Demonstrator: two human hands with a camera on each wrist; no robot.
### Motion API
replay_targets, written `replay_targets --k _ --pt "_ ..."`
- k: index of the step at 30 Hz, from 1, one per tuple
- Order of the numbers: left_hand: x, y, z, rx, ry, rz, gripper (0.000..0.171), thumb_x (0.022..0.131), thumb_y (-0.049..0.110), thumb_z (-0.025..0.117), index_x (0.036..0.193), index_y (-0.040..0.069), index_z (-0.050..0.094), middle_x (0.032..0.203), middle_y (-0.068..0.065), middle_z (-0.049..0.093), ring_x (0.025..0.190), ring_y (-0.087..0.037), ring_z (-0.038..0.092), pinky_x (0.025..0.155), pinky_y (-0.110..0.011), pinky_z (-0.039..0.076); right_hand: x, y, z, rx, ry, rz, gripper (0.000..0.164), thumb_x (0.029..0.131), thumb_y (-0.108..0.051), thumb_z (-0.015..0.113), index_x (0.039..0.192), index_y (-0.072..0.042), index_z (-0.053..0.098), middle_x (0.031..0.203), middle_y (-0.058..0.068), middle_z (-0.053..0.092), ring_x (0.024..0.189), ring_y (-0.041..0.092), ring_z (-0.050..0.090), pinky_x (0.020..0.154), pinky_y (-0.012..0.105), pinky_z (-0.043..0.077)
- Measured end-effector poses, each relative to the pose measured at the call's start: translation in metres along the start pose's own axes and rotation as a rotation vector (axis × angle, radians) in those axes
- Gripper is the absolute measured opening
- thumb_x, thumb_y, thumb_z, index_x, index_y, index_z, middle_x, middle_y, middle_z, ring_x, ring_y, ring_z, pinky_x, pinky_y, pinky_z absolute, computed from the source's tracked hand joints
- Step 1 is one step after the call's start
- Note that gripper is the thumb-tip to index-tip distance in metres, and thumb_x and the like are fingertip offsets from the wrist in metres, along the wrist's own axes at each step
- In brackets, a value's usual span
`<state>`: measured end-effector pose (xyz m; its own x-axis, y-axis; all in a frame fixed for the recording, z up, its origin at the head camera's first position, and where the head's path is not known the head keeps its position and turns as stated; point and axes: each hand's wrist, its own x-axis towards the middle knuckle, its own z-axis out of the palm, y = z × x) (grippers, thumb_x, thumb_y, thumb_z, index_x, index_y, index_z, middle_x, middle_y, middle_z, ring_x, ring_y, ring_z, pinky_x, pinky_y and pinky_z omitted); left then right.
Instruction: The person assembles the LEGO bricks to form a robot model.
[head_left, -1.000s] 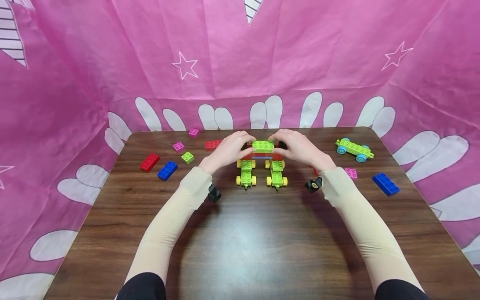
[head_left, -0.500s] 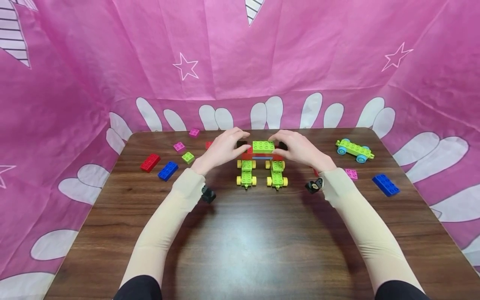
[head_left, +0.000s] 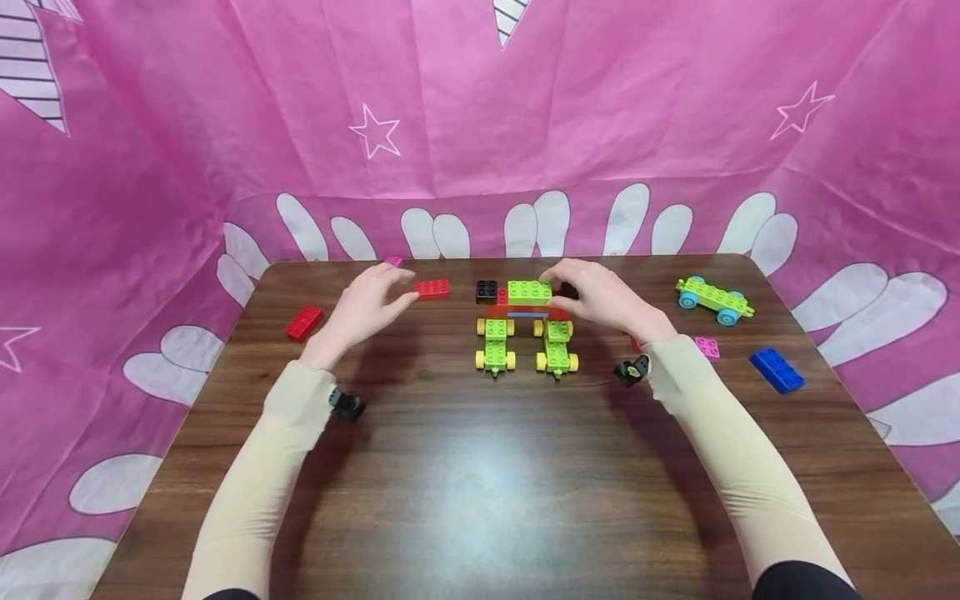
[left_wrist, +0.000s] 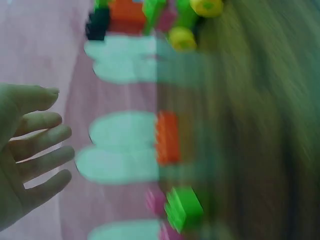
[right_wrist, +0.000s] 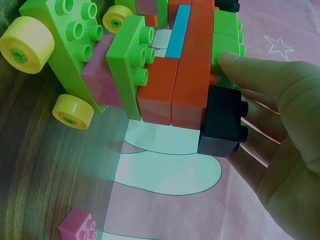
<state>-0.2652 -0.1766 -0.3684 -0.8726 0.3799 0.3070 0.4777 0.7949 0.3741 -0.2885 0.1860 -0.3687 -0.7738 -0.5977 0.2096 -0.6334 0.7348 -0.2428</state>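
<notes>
Toy bricks make a bridge-like build on the table. Two lime wheeled bases (head_left: 495,354) with yellow wheels carry a red span (right_wrist: 192,75), topped by a lime brick (head_left: 529,292) between black bricks (head_left: 486,291). My right hand (head_left: 600,296) holds the lime brick's right end, its thumb against the near side and the other fingers behind. In the right wrist view the black brick (right_wrist: 220,120) sits inside that hand's curve. My left hand (head_left: 363,307) hovers left of the build, fingers relaxed and apart, holding nothing; it appears empty in the left wrist view too.
A red brick (head_left: 432,289) lies right of my left hand, another red brick (head_left: 303,323) left of it. The left wrist view shows a lime brick (left_wrist: 184,209). At right are a lime car base (head_left: 712,297), a pink brick (head_left: 707,347) and a blue brick (head_left: 777,370).
My left hand has let go of the build and moved left, uncovering the left black brick and covering loose bricks. My right hand stays at the lime brick.
</notes>
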Motion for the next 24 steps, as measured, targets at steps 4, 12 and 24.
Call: replay_targets --k 4,12,24 --pt "-0.018 -0.029 -0.002 0.017 -0.047 -0.073 0.038 0.088 0.025 0.064 0.117 0.001 0.062 0.113 -0.016 0.063 0.106 -0.031 0.058 0.089 -0.047 0.047 0.000 0.001 -0.001 -0.006 0.005 -0.002 0.036 0.086 -0.028 0.068 0.118 -0.015 0.061 0.108 0.001 0.064 0.093 0.017 0.060 0.082 0.036 0.049" --pt "-0.038 -0.064 0.000 0.172 -0.187 -0.194 0.042 0.084 0.016 0.066 0.117 -0.009 0.057 0.114 -0.029 0.060 0.107 -0.042 0.056 0.092 -0.053 0.045 0.003 0.000 -0.002 -0.019 -0.004 -0.020 0.035 0.085 -0.026 0.068 0.117 -0.014 0.061 0.107 0.002 0.064 0.095 0.020 0.061 0.082 0.038 0.049" --pt "-0.045 -0.068 0.013 0.241 -0.365 -0.190 0.038 0.077 0.002 0.068 0.111 -0.009 0.054 0.105 -0.030 0.060 0.098 -0.042 0.059 0.085 -0.053 0.050 0.000 -0.001 -0.001 -0.010 -0.012 -0.009 0.035 0.086 -0.028 0.068 0.117 -0.016 0.061 0.109 0.000 0.064 0.096 0.016 0.060 0.084 0.037 0.050"
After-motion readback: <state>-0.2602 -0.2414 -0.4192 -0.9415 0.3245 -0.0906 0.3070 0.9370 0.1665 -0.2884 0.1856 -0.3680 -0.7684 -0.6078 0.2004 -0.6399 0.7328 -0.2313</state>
